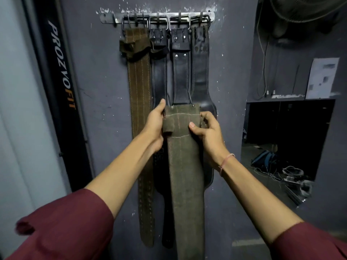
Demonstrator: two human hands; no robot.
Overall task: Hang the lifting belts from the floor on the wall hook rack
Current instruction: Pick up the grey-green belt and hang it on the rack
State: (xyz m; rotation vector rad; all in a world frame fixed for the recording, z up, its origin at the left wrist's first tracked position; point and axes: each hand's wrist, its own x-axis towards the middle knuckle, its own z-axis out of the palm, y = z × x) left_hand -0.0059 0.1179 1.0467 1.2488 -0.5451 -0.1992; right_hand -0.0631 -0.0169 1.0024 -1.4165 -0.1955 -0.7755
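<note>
Olive belt [185, 166] at centre frame, pinched at its top end between both hands. Left hand [155, 126] clamped on the left edge, thumb up along the side near the buckle [181, 102], other fingers tucked behind the fabric and hidden. Right hand [206, 132] gripping the right edge, thumb pressed flat on the front face, fingers curled round the back. Both forearms reaching up and inward from the lower corners, maroon sleeves [62, 228] pushed back, a thin band on the right wrist. Long axis near vertical, buckle end up, tail dropping out of the bottom of the frame, leaning slightly right. Held well below the rack [157, 16] at upper centre, not on a hook. On the rack: a brown belt [139, 87] at left, then three black belts [180, 72] side by side, all hanging straight down against the grey wall [97, 91]. Olive belt overlapping the black ones from the front; whether touching, cannot tell.
</note>
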